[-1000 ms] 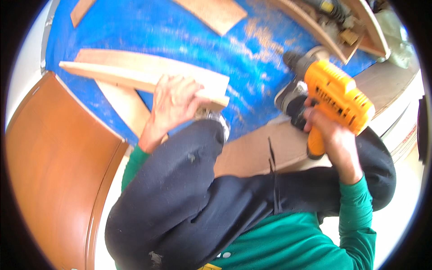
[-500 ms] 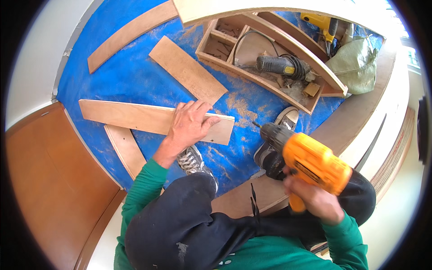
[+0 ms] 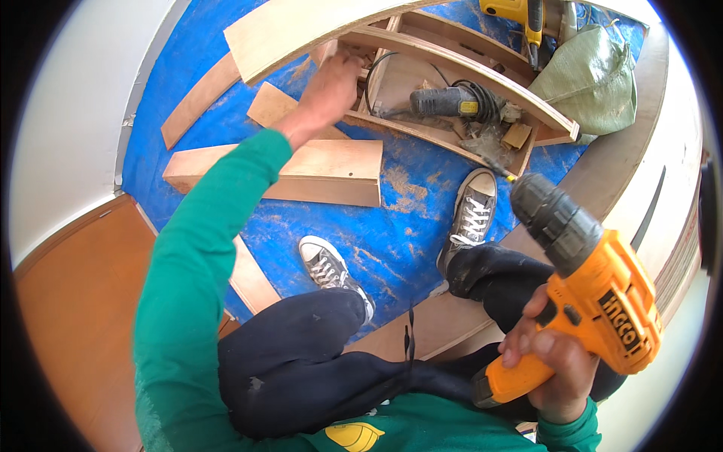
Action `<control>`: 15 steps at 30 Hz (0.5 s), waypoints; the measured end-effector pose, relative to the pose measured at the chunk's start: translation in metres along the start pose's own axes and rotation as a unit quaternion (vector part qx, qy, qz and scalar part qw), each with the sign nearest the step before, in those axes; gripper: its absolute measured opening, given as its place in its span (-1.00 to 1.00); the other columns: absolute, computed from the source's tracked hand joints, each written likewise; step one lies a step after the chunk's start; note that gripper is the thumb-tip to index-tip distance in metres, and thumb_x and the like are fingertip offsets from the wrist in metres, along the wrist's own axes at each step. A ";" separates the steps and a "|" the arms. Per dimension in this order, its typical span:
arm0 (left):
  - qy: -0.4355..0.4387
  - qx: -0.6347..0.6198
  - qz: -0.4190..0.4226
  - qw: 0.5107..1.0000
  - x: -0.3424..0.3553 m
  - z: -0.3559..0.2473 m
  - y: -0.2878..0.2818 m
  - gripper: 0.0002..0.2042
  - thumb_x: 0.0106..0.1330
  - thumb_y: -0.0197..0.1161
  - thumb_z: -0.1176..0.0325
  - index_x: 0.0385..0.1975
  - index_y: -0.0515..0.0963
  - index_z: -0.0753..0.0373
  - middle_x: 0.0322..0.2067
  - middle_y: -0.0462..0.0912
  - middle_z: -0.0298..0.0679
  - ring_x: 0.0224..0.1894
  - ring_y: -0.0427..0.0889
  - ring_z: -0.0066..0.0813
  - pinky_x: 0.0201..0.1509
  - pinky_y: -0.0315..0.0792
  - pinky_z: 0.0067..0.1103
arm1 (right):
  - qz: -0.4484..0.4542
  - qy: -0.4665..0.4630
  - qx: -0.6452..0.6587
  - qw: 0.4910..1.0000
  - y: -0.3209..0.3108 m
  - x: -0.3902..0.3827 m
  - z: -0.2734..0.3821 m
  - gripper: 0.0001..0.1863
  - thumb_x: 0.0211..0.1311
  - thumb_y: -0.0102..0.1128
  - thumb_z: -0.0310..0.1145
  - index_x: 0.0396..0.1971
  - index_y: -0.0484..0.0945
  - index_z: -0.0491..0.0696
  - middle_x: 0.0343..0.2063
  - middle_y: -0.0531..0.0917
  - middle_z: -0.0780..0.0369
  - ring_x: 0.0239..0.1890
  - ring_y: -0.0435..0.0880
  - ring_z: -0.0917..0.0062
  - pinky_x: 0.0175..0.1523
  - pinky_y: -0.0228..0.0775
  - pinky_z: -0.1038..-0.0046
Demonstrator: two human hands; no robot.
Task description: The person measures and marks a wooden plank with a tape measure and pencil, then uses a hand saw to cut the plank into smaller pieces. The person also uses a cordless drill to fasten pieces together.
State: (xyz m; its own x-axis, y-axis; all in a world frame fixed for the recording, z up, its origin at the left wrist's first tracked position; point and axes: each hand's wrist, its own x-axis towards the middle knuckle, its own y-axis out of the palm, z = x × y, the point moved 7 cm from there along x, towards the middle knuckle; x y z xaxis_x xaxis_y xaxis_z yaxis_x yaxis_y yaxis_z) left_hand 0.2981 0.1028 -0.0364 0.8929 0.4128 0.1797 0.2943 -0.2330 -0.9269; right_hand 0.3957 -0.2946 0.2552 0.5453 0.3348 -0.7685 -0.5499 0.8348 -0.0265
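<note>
Right hand (image 3: 553, 369) clamped on grip of orange cordless drill (image 3: 584, 286), black chuck pointing up-left, dark label patch on its side. Left hand (image 3: 327, 94) far from right, stretched forward into curved wooden tray (image 3: 452, 56); I can't tell if fingers hold anything. Just right of left hand in tray: dark power tool (image 3: 444, 102) with yellow label, coiled cord. Flat board (image 3: 301, 172) below left hand on blue tarp (image 3: 392, 248). Green woven sack (image 3: 595, 79) well above right hand.
</note>
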 end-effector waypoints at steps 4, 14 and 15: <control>-0.046 0.098 0.038 0.993 0.047 0.038 0.036 -0.80 0.50 0.28 0.36 -0.04 0.72 0.32 -0.13 0.80 0.10 -0.03 0.78 0.21 0.14 0.62 -0.02 | 0.060 0.071 -0.013 0.996 -0.001 0.000 -0.011 -0.36 0.10 0.47 -0.35 0.17 0.47 -0.25 -0.43 0.64 0.18 -0.44 0.79 0.34 -0.10 0.73 0.25; -0.169 0.162 -0.082 0.969 0.069 0.063 0.068 -0.62 0.42 0.41 0.07 0.00 0.77 0.25 -0.06 0.82 0.06 0.07 0.76 0.17 0.22 0.54 0.03 | 0.021 0.082 -0.035 0.996 -0.013 0.005 -0.007 -0.36 0.07 0.50 -0.24 0.14 0.53 -0.21 -0.50 0.63 0.26 -0.43 0.79 0.37 -0.03 0.72 0.24; -0.172 0.150 -0.068 0.971 0.067 0.067 0.070 -0.64 0.42 0.41 0.09 -0.01 0.76 0.25 -0.07 0.81 0.07 0.05 0.76 0.18 0.21 0.55 0.02 | 0.025 0.080 -0.038 0.996 -0.013 0.006 -0.006 -0.35 0.07 0.49 -0.24 0.15 0.53 -0.21 -0.49 0.63 0.26 -0.43 0.79 0.37 -0.03 0.71 0.24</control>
State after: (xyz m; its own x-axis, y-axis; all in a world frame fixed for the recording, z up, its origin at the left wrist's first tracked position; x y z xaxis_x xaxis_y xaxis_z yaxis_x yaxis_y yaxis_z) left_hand 0.3554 0.1737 -0.1112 0.6711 0.7034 0.2341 0.2421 0.0905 -0.9660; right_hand 0.4020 -0.3059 0.2470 0.4117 0.2969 -0.8616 -0.6233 0.7814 -0.0286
